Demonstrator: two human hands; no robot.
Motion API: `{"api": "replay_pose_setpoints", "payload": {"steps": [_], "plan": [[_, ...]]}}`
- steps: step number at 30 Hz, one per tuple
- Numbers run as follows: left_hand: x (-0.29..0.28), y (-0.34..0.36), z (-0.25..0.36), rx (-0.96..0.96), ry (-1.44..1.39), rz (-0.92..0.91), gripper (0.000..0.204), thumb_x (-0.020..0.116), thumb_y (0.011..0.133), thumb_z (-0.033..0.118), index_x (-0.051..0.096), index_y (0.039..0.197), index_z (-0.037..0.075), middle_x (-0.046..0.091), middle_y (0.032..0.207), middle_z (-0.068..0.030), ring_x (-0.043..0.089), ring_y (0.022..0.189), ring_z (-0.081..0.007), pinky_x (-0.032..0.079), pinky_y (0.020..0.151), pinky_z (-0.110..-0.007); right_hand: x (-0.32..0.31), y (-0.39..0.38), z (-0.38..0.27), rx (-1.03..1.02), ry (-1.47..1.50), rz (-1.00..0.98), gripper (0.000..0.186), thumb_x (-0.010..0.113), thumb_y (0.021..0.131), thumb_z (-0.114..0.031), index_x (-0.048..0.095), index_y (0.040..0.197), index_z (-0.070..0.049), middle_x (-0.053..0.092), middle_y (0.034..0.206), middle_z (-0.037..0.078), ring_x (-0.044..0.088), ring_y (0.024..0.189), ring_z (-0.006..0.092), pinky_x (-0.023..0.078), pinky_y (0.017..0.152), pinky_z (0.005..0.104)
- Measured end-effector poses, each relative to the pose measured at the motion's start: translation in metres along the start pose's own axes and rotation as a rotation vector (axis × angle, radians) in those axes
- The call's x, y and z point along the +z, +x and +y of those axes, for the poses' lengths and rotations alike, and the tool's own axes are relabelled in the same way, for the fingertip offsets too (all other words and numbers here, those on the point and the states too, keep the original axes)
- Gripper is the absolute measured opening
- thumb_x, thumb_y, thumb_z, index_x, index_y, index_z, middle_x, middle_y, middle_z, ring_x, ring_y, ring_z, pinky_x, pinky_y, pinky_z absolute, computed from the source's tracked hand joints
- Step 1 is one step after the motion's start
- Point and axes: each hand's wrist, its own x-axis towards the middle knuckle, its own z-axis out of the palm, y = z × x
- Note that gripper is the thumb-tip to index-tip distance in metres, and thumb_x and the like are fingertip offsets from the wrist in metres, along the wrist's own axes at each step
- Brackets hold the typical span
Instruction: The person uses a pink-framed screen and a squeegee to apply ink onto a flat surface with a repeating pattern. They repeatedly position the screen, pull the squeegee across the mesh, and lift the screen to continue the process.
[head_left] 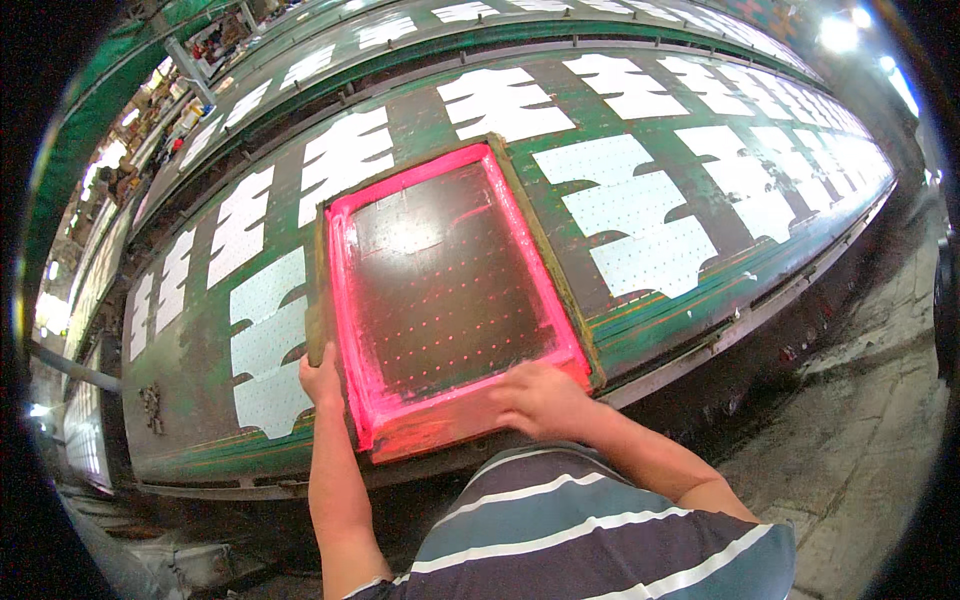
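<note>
A screen-printing frame [545, 265] with greenish-brown sides lies on the long green table in front of me. Bright pink ink [345, 300] borders its dark mesh [440, 290], where rows of small pink dots show. My left hand [322, 378] is closed around the frame's left side, near its front corner. Along the near end runs a broad red-stained bar [430, 430]; whether it is a squeegee or part of the frame I cannot tell. Over its right part my right hand [545, 400] rests with fingers curled. White cut fabric pieces [630, 215] with faint dots lie on both sides.
The printing table [180, 400] stretches far to the right, with more white pieces [500, 100] in a back row. Its near edge has a rail [690, 350]. Another such table [300, 75] stands behind. Concrete floor [850, 400] lies at the right.
</note>
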Motion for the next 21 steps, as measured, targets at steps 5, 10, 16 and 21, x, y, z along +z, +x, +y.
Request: {"api": "replay_pose_setpoints", "payload": {"steps": [5,10,16,21], "plan": [[0.004,0.004,0.003,-0.015,-0.038,-0.026,0.037,0.089,0.096,0.029,0.08,0.118,0.0,0.081,0.107,-0.0064,0.073,0.095,-0.0196,0.057,0.09,-0.039,-0.047,-0.022,0.071,0.279,-0.115,0.29,0.042,0.086,0.089,-0.015,0.077,0.129,-0.006,0.072,0.139,0.019,0.066,0.129,0.042,0.054,0.112,0.0536],[0.004,0.008,0.0,-0.101,-0.015,-0.032,0.038,0.09,0.096,0.029,0.081,0.119,0.0,0.081,0.109,-0.0065,0.072,0.094,-0.0188,0.057,0.089,-0.038,-0.042,-0.021,0.108,0.591,-0.088,0.298,0.061,0.09,0.084,-0.014,0.071,0.142,-0.006,0.071,0.142,0.02,0.065,0.132,0.0447,0.053,0.114,0.0537],[0.005,0.006,0.007,-0.096,0.067,0.043,0.042,0.09,0.096,0.03,0.08,0.118,-0.004,0.082,0.108,-0.01,0.074,0.095,-0.0215,0.057,0.088,-0.04,-0.033,-0.008,0.112,0.661,-0.045,0.259,0.073,0.085,0.083,-0.008,0.063,0.152,-0.009,0.072,0.124,0.02,0.07,0.12,0.0437,0.058,0.103,0.053],[0.007,0.011,-0.005,-0.079,-0.003,-0.015,0.044,0.089,0.096,0.033,0.082,0.118,-0.004,0.083,0.107,-0.0131,0.076,0.095,-0.0242,0.058,0.088,-0.042,-0.032,0.002,0.109,0.7,-0.065,0.26,0.064,0.078,0.082,-0.001,0.07,0.145,-0.008,0.073,0.121,0.02,0.071,0.115,0.0436,0.058,0.1,0.0511]]}}
